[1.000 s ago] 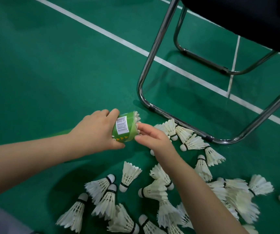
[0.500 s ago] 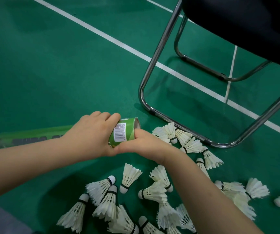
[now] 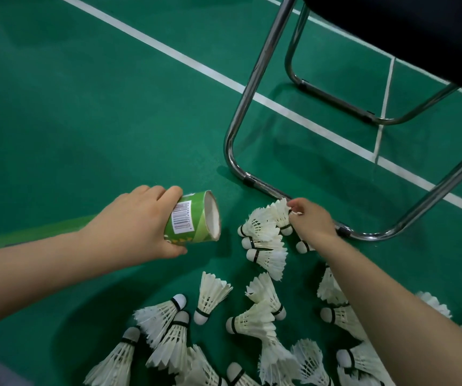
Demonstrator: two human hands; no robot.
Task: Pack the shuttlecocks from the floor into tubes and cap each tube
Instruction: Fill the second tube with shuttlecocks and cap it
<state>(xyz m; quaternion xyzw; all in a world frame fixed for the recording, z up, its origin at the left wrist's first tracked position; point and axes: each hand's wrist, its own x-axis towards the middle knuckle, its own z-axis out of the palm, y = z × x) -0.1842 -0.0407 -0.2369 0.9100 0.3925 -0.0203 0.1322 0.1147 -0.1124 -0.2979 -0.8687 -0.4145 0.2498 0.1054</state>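
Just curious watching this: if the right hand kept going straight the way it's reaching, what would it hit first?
Probably the chrome chair frame, just beyond the right hand now at a shuttlecock; depth is unclear.

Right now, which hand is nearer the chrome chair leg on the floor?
Right. The right hand reaches into the shuttlecocks right beside the chair leg; the left hand is farther off, gripping the green tube.

Chrome-legged chair (image 3: pixel 255 79), green court floor (image 3: pixel 85 107), white lines (image 3: pixel 185 61)
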